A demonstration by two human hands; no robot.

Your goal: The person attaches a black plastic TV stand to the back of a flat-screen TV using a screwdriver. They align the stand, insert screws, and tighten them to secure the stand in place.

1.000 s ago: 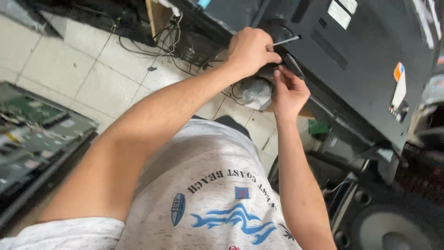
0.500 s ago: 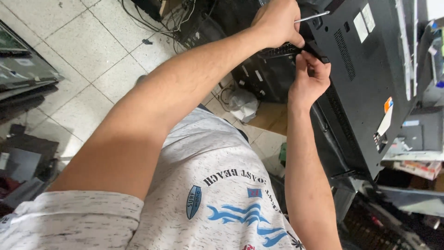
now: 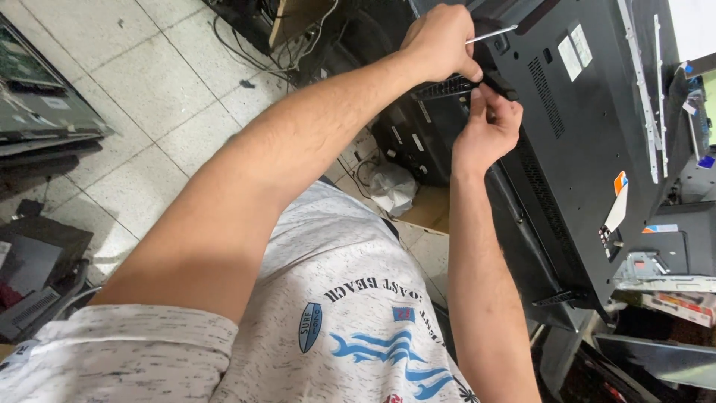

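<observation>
The floor (image 3: 142, 82) is laid with pale square tiles and dark grout lines (a little grubby in places). A tangle of black cables (image 3: 257, 45) lies along its far edge, and a flat panel with a green circuit board (image 3: 37, 97) rests at the left. Light is even and bright.

Black television back panel (image 3: 589, 149), grey-flecked white shirt (image 3: 343, 313) with blue wave print.
</observation>
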